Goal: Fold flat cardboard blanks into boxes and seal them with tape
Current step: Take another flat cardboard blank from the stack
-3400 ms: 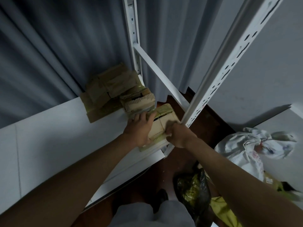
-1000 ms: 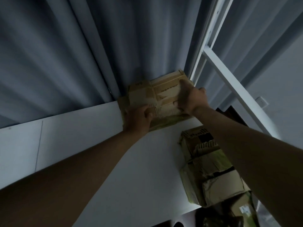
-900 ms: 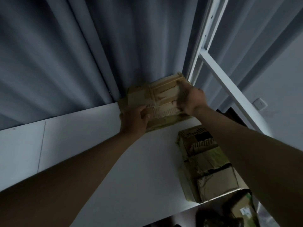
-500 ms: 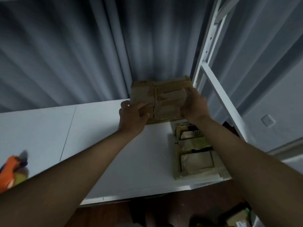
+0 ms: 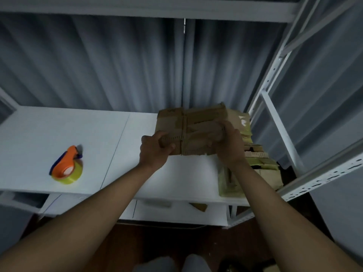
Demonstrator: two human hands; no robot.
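The flat cardboard blank (image 5: 193, 130) has come off the rear stack, gripped by left hand (image 5: 154, 149) and right hand (image 5: 228, 142). Fetching is likely done; opening it comes next, then the tape dispenser (image 5: 66, 166).

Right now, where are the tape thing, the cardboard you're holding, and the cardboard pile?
tape dispenser (image 5: 66, 168): head view, orange handle.
cardboard blank (image 5: 193, 130): head view, middle fold.
stack of cardboard blanks (image 5: 270, 174): head view, top sheet.
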